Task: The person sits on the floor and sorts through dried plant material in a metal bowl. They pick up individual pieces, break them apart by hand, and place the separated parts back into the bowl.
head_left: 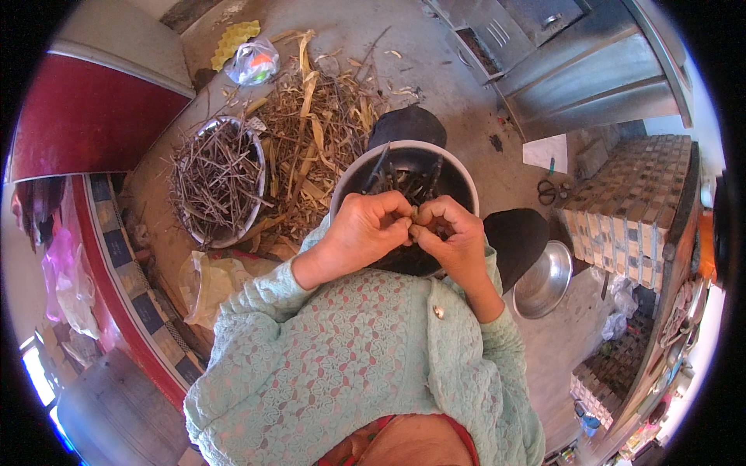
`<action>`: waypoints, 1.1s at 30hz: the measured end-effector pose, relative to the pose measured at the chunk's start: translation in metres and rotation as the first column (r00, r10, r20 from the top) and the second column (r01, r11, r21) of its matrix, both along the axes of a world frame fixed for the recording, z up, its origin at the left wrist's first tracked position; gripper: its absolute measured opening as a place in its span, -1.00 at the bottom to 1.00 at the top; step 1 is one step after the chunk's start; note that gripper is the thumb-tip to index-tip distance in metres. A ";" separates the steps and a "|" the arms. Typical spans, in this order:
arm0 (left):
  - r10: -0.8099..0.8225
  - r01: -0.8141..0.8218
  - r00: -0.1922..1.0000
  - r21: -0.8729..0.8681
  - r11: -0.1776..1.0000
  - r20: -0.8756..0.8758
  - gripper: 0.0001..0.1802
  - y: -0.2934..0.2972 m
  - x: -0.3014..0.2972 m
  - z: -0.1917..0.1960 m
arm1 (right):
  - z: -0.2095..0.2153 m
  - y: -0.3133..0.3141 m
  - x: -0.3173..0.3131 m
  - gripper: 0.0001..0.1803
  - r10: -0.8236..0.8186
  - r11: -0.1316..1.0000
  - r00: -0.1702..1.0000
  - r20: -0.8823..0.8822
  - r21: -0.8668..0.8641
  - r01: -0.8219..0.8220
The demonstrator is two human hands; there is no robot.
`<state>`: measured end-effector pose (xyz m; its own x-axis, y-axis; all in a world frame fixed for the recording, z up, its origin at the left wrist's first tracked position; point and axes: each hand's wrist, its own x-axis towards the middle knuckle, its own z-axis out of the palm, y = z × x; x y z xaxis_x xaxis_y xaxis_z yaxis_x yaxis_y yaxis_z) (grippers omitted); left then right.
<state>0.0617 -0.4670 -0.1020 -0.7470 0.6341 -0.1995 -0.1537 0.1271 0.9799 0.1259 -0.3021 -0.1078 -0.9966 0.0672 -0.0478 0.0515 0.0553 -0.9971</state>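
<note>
In my lap rests a round basin [472, 172] with a pale rim and a dark inside. Thin, dark, stick-like pieces [426, 177] stand up in it. Over the basin's near side, my left hand [364, 225] and my right hand [452, 231] meet, fingertips nearly touching. Both hands are closed in a pinch. Something small and brownish shows between the fingertips, too small and too covered to name. My hands hide much of the basin's contents.
To the left on the floor, a white-rimmed basin [259, 147] holds many dark sticks, beside a heap of dry stalks and husks [318, 132]. A shiny metal bowl [544, 281] lies right of my knee. Scissors [547, 191] lie near a tiled block [629, 202].
</note>
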 end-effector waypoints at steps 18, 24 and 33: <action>0.053 -0.098 0.765 -0.034 0.995 -0.642 -0.91 0.003 0.005 -0.003 | 0.002 -0.010 0.001 -0.79 -0.029 0.943 0.987 -0.159 0.323 0.080; 0.091 -0.141 0.807 -0.042 0.989 -0.583 -0.90 0.004 0.007 -0.001 | 0.001 -0.012 0.002 -0.77 0.011 0.951 0.980 -0.197 0.304 0.050; 0.094 -0.096 0.992 -0.014 0.995 -0.089 -0.95 -0.003 0.004 0.002 | -0.003 -0.013 0.005 -0.85 -0.023 0.999 0.999 -0.037 0.026 0.024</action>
